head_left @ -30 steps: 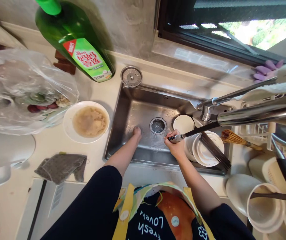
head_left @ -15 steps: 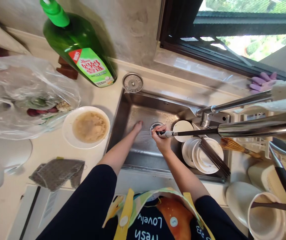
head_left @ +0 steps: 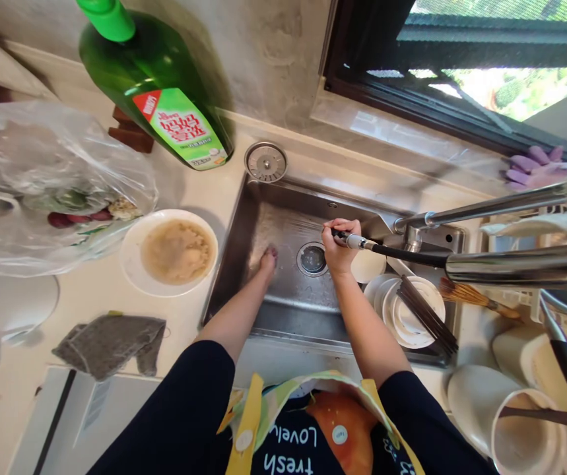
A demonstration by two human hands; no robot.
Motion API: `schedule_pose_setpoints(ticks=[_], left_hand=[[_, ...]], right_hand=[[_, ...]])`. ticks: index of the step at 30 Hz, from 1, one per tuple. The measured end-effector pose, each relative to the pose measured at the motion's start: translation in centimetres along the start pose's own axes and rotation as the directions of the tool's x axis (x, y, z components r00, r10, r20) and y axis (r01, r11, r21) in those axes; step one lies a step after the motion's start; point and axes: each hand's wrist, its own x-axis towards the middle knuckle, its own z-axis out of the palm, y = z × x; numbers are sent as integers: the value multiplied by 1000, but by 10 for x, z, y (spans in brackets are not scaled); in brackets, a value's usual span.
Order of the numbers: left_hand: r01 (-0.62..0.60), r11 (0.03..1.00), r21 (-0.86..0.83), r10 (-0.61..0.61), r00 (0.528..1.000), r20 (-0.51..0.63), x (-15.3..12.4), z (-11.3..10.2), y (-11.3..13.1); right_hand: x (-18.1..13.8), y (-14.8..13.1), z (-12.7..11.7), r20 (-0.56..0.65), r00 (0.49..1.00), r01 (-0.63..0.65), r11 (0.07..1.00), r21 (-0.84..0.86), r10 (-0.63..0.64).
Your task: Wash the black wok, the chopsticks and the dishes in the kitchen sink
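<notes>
My right hand (head_left: 341, 247) is wrapped round the black grip of a pull-out faucet spray head (head_left: 353, 240), whose dark hose (head_left: 406, 256) runs to the right. A fan of water leaves it leftward over the steel sink (head_left: 293, 310). My left hand (head_left: 268, 258) is low in the left part of the sink, seen nearly edge-on, its fingers foreshortened and nothing visible in them. Between the hands lies the round drain (head_left: 311, 259). Several white bowls and plates (head_left: 414, 310) are stacked in the sink's right side, with dark chopsticks (head_left: 426, 313) across them.
On the left counter are a bowl of cloudy liquid (head_left: 177, 253), a grey cloth (head_left: 112, 344) and a plastic bag (head_left: 60, 191). A green detergent bottle (head_left: 164, 99) and a strainer (head_left: 266, 162) stand behind. A faucet pipe (head_left: 501, 204), bamboo brush (head_left: 471, 293) and white pot (head_left: 525, 422) are at right.
My right hand has moved up and right with the spray head, uncovering the drain. The water now fans across the back of the sink. My left hand has shifted slightly left and nearer me.
</notes>
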Motion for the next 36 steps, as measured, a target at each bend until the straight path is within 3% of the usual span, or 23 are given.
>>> schedule_pose_setpoints(ticks=[7,11,14,21,24,36], left_hand=[[62,998,8,-63,990,123,-16,89,-19],[56,998,22,-59,983,175,-22,109,-21],[57,998,40,-63,983,170,-23,98,-22],[110,993,41,-113,992,59,-23,28,-26],[132,991,14,-132,991,28,-26,9,-31],[136,990,-43,-137,990,-37,-27,-14,-33]], right_hand=[[26,-12,-50,-44,996,63,959,-275,-78],[28,-15,-67,-75,993,52,919,-391,-88],[29,-15,-69,-94,991,45,899,-436,-96],[37,-15,-84,-97,989,49,855,-516,-115],[35,-15,-96,-90,987,66,849,-525,-133],[10,-30,-93,6,1000,-2,889,-458,6]])
